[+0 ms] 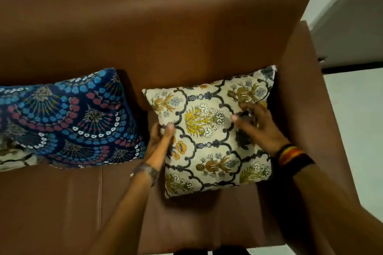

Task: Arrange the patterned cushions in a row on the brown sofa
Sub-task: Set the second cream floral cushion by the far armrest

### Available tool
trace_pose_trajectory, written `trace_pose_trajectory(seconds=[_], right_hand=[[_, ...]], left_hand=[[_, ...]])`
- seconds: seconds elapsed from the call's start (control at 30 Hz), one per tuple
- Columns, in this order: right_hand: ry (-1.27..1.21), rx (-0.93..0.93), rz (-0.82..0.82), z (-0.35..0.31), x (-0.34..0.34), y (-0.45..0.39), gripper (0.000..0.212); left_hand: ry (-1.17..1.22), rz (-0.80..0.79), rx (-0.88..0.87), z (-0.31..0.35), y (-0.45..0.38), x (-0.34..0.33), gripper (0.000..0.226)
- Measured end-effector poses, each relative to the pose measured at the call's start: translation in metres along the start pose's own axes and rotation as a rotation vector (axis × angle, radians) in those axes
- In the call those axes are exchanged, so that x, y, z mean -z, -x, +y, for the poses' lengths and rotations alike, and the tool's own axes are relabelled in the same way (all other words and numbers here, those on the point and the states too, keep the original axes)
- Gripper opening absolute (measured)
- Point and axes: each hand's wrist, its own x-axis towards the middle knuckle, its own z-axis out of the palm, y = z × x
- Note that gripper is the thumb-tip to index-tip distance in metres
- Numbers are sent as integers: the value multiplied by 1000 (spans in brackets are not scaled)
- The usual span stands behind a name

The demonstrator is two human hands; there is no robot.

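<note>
Head view, looking down on the brown sofa (165, 33): I see two patterned cushions leaning against its backrest. Cream floral cushion (211, 130), printed with yellow and olive flowers inside a dark lattice, stands tilted at the sofa's right end, its upper right corner tucked against the right armrest (306, 99). Blue cushion (70, 118), with rings of blue, red and white dots, lies on the sofa seat to the left of the cream one; a narrow strip of brown separates the two. A third, pale patterned piece (14, 158) shows under the blue cushion's lower left edge, too little of it for me to identify.

Left hand (160, 136) grips the cream cushion's left edge, thumb on the front face, fingers behind. A metal watch (146, 170) sits on that wrist. Right hand (255, 124) rests on the cushion's right front face with fingers spread and slightly curled, pressing rather than clasping. Striped wristbands (292, 156) circle the right wrist.
</note>
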Motion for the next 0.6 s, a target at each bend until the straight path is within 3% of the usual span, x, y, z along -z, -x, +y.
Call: trace_pose_trajectory(seconds=[0.07,0.13,0.2,0.23,0.3,0.33,0.4,0.47,0.53,0.6], right_hand=[[110,46,68,9,-2,-11,84],[-58,-27,292,18,-7,-23,119],[-153,-209,311,15,0,-26,146],[-193,-267,251,16,1,-23,147],[-218,-321,177,11,1,-23,138],[-230,-290,165,4,3,-20,128],[-298,-202,178,-15,8,-8,86],[-322,-87,197,-26,12,11,63],[-305,76,230,-48,17,27,61],[-237,200,225,-73,20,26,65]], left_hand=[[-24,-25,60,18,-7,-14,127],[-49,55,91,8,-20,-20,140],[-44,73,127,11,-18,-15,137],[-23,60,112,18,-16,-19,125],[12,60,52,24,-10,-20,98],[67,57,3,28,-6,-18,96],[120,42,8,34,8,-15,111],[172,88,-40,35,27,-11,120],[220,168,-79,34,38,-4,120],[253,213,6,37,34,-1,128]])
